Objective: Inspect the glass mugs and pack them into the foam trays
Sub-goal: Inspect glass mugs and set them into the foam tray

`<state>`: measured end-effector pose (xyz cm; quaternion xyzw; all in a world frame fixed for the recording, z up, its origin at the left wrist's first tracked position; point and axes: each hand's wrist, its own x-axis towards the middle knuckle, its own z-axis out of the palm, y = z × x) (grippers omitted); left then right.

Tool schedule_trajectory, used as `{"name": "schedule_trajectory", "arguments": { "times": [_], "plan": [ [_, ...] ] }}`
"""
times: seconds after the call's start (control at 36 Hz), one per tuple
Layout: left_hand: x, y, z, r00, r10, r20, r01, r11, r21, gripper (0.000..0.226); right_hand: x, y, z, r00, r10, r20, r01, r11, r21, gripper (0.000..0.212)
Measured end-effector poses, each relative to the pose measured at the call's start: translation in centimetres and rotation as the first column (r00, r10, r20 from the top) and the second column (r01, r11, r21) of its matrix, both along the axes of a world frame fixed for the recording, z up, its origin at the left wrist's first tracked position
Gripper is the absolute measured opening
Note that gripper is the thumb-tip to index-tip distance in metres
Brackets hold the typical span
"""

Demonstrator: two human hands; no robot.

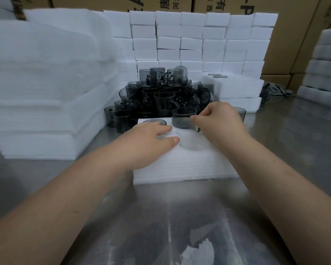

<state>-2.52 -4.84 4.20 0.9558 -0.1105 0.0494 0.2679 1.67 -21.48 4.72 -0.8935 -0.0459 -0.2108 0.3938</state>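
A white foam tray (187,165) lies on the steel table in front of me. My left hand (147,142) rests flat on its left part, fingers straight. My right hand (220,123) pinches a smoky grey glass mug (182,118) by its right side and holds it upright over the tray's far edge, just above a round pocket (193,144). Another mug (154,121) sits sunk in the tray's far left pocket, only its rim showing. Behind the tray stands a pile of several grey glass mugs (161,94).
Tall stacks of foam sheets (46,83) fill the left. A wall of small foam blocks (199,41) stands behind the mugs, with packed trays (237,87) at the right. Cardboard boxes (287,44) line the back. More foam stacks (325,69) stand at far right.
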Motion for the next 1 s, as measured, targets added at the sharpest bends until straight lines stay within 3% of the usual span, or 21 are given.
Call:
{"name": "schedule_trajectory", "arguments": {
  "times": [0.31, 0.39, 0.5, 0.64, 0.69, 0.75, 0.83, 0.89, 0.94, 1.0],
  "plan": [
    [0.0, 0.1, -0.1, 1.0, 0.001, 0.001, -0.001, 1.0, 0.016, 0.054, -0.1, 0.3, -0.1, 0.996, 0.043, 0.081, -0.047, 0.998, 0.047, 0.017],
    [0.1, 0.1, -0.1, 1.0, 0.009, 0.013, -0.01, 1.0, 0.019, 0.054, -0.5, 0.4, 0.1, 0.989, 0.147, 0.011, -0.147, 0.989, -0.017, 0.033],
    [0.4, 0.2, -0.3, 1.0, 0.006, 0.028, -0.006, 1.0, 0.024, 0.054, -0.6, 0.6, 0.1, 0.958, 0.229, -0.172, -0.265, 0.937, -0.228, 0.036],
    [0.7, 0.4, -0.6, 0.999, 0.002, 0.048, -0.003, 1.0, 0.008, 0.053, -0.3, 0.6, 0.1, 0.959, 0.214, -0.184, -0.254, 0.938, -0.234, 0.028],
    [0.7, 0.4, -0.8, 0.998, 0.003, 0.057, 0.002, 0.996, -0.086, 0.041, -0.2, 0.5, 0.1, 0.959, 0.21, -0.188, -0.254, 0.933, -0.256, 0.027],
    [0.8, 0.3, -0.7, 0.995, 0.04, 0.087, -0.013, 0.956, -0.292, 0.018, -0.2, 0.4, 0.1, 0.956, 0.216, -0.2, -0.263, 0.932, -0.251, 0.026],
    [1.8, 0.9, -0.6, 0.962, 0.202, 0.185, -0.073, 0.84, -0.537, 0.02, -0.3, 0.3, 0.1, 0.949, 0.227, -0.218, -0.276, 0.934, -0.228, 0.025],
    [2.7, 1.7, -0.7, 0.924, 0.339, 0.175, -0.148, 0.741, -0.655, 0.022, -0.3, 0.3, 0.0, 0.954, 0.221, -0.202, -0.267, 0.933, -0.24, 0.028],
    [3.4, 2.5, -1.1, 0.897, 0.421, 0.132, -0.215, 0.678, -0.703, 0.021, -0.4, 0.3, -0.1, 0.955, 0.229, -0.19, -0.273, 0.929, -0.251, 0.032],
    [4.0, 3.1, -1.7, 0.894, 0.432, 0.116, -0.26, 0.713, -0.651, 0.021, -0.6, 0.5, -0.2, 0.952, 0.242, -0.188, -0.285, 0.924, -0.254, 0.035]
  ]
}}
